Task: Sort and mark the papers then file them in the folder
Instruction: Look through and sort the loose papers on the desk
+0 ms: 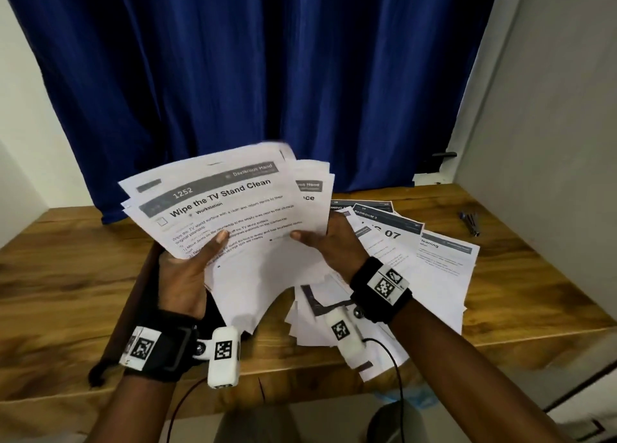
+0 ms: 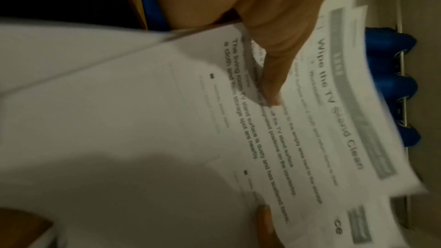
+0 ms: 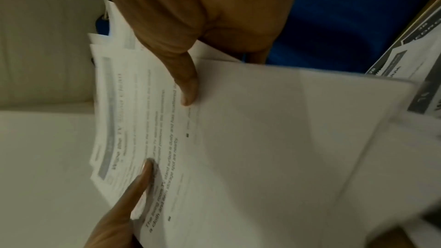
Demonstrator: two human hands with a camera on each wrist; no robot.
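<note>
Both hands hold one fanned bundle of papers [image 1: 230,208] above the bench [image 1: 66,275], tilted toward the person, probably so that the printed titles can be read for sorting. The left hand [image 1: 187,275] carries the bundle from below, and its thumb [image 2: 272,82] presses on the top sheet, the one titled "Wipe the TV Stand Clean"; so this grip pinches the papers. The right hand [image 1: 330,242] takes the right edge in the same way, thumb [image 3: 188,86] on top and fingers behind, which keeps the loose sheets from sliding out. More sheets [image 1: 434,262] lie spread on the bench at the right, under the right wrist. Some pens [image 1: 470,222], I think for the marking, lie at the far right, well apart. A dark flat thing [image 1: 133,292] under the left hand may be the folder, but I cannot tell.
</note>
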